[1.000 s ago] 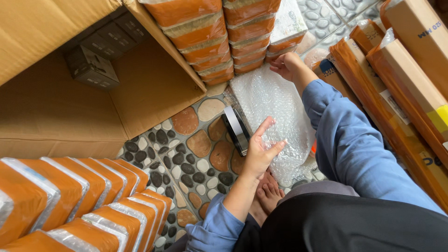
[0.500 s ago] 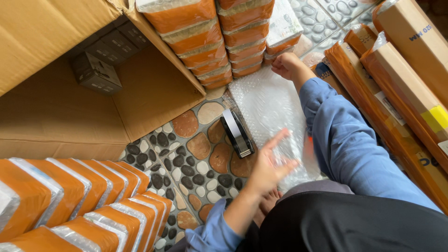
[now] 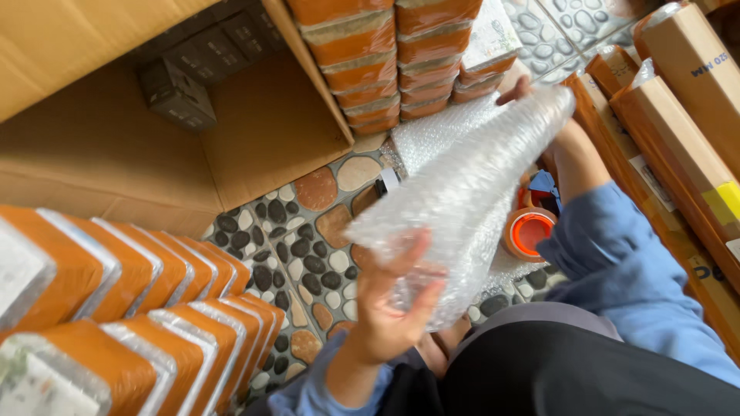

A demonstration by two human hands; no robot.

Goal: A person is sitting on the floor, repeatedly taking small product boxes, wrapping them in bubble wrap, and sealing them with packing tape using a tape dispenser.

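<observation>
1. Lifted off the floor (image 3: 308, 254) now: the bubble wrap (image 3: 462, 200) lay flat on the tiles a second ago, now held up in the air, so ready for turning or folding.
2. Left hand (image 3: 389, 312): fingers curled on the near, low end of the wrap, gripping it.
3. Right hand (image 3: 528, 92): holding the far, high end, mostly hidden behind the wrap.
4. Long way of the wrap: slanting from low and near up to far and right.
5. Under the wrap: an orange tape roll (image 3: 530, 231). Around: orange packs (image 3: 139, 308), a big box (image 3: 116, 139).
</observation>
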